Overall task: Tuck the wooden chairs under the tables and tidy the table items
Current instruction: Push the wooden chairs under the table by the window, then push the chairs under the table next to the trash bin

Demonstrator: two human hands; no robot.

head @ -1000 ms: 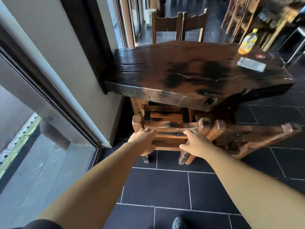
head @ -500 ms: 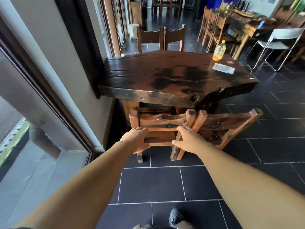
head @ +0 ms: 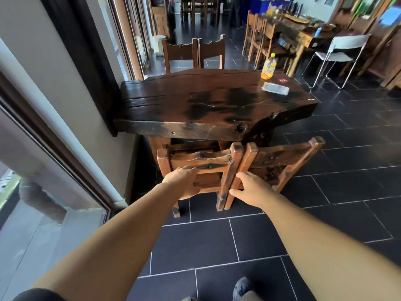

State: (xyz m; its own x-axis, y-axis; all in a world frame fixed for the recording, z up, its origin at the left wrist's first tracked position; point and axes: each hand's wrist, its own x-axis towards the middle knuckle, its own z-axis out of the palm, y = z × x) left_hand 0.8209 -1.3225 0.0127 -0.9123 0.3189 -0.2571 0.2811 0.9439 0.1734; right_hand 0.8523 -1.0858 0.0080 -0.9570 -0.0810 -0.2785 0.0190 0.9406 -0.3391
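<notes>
From the head view, we look down our two bare forearms at a dark slab table (head: 206,101) that stands against the wall on the left. At its near edge stand two wooden chairs, backs toward us.

The left chair (head: 199,160) has its seat under the tabletop and its back squarely along the near edge. The right chair (head: 282,156) stands skewed. Its left post touches the left chair's right post, and its back slants away toward the far right, past the table's corner.

Our left hand (head: 182,182) lies on the left chair's back. The fingers (head: 191,170) are fairly straight and close together, flat against the lower slat, with the thumb spread below them. They are clamped on nothing.

Our right hand (head: 252,187) is at the pair of touching posts. Its fingers (head: 242,175) are loosely extended and rest against the right chair's left post, with the thumb held apart lower down, beside the same post. That hand grips nothing either.

On the far right of the tabletop an orange drink bottle (head: 268,66) stands upright. A flat clear packet (head: 275,88) lies just nearer than it, and a small red round mark (head: 282,79) sits between them. Two more chairs (head: 180,53) stand at the table's far side.
</notes>
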